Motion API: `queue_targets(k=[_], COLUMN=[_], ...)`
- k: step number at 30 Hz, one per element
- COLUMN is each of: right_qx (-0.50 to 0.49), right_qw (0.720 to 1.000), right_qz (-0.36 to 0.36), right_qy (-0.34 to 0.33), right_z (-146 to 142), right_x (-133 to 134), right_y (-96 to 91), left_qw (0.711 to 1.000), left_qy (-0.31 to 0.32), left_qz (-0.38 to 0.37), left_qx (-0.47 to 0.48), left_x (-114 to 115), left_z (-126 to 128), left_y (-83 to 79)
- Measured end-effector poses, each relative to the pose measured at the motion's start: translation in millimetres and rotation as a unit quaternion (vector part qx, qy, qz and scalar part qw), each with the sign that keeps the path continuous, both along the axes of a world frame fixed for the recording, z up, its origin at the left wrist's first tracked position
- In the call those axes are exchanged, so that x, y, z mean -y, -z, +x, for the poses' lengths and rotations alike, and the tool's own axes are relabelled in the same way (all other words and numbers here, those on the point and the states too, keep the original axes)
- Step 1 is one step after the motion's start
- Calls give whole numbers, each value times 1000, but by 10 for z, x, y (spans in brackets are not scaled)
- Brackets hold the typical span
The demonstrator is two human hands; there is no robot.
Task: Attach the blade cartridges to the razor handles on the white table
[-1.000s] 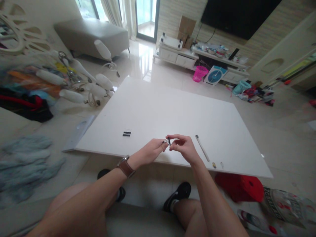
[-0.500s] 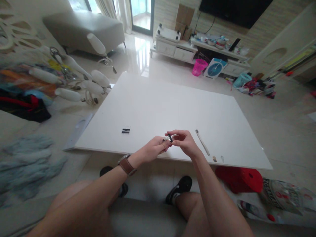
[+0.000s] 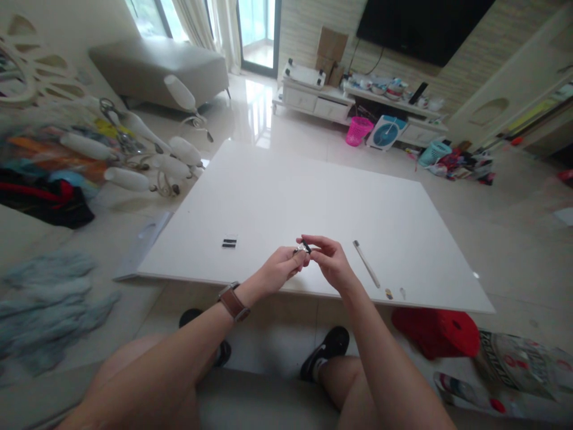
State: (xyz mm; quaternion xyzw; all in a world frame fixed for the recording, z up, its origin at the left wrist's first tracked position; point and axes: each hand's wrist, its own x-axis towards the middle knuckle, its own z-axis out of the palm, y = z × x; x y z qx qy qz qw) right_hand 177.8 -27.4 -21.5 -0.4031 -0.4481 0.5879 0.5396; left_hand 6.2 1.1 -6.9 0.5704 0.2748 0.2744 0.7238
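Over the near edge of the white tabletop (image 3: 308,191), my left hand (image 3: 285,261) is closed around a small black-and-silver object (image 3: 304,246). Its silver part shines between my fingers; the rest is covered, and its kind is too small to tell. From the other side, my right hand (image 3: 332,258) pinches the object's black edge with thumb and fingertips. To the left lies a small pair of black strips (image 3: 230,243) on a clear backing. A slim pale stick with a dark end, like a toothbrush (image 3: 366,264), lies right of my hands.
Near the table's right front are a small brown-and-dark piece (image 3: 388,294) and a small clear piece (image 3: 402,293). A red stool (image 3: 436,331) stands below that edge. Lamp arms with white shades (image 3: 179,92) rise at the left. A pink basket (image 3: 358,131) stands beyond the table.
The view has tilted up slightly, so the room sits a little lower in the picture. Both hands stay together on the small object, with only a slight shift of the fingers.
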Motion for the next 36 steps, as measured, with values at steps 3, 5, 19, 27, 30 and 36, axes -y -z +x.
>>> queue_targets(k=[3, 5, 19, 27, 30, 36], right_qx=[-6, -11, -50, -1, -10, -8], right_qw=[1000, 999, 993, 1000, 999, 996], right_qz=[12, 16, 6, -11, -23, -77], right_qy=[28, 49, 108, -16, -32, -42], right_z=[-22, -25, -44, -118, -140, -223], right_x=[-21, -36, -48, -32, -40, -34], right_y=[-31, -46, -64, -15, 33, 32], left_qw=[999, 999, 1000, 996, 990, 968], left_qy=[-34, -40, -23, -12, 3, 4], left_qz=[15, 21, -2, -71, -119, -216], left_qx=[10, 10, 6, 52, 71, 128], left_x=[-7, -13, 7, 6, -16, 7], left_z=[17, 21, 13, 33, 46, 91], left_y=[34, 45, 114, 61, 85, 93])
